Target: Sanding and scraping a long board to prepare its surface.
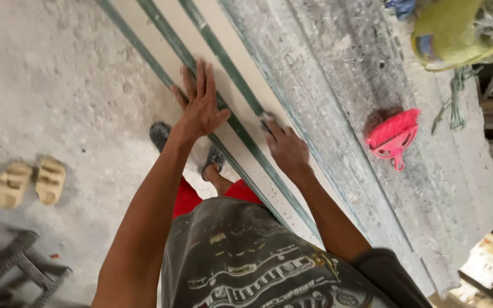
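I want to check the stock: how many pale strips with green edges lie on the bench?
3 pale strips, side by side: the left strip under the left hand, the middle strip, the right strip at the right hand. The arms may hide more.

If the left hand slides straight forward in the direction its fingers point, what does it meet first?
The left hand lies flat on the long pale panel with dark green stripes, fingers pointing along it. The way looks free: only more panel up to the picture's edge. The pink plastic brush lies well aside.

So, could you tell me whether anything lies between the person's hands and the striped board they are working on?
Nothing visible does: the left hand lies flat on the striped board, and the right hand rests on it too.
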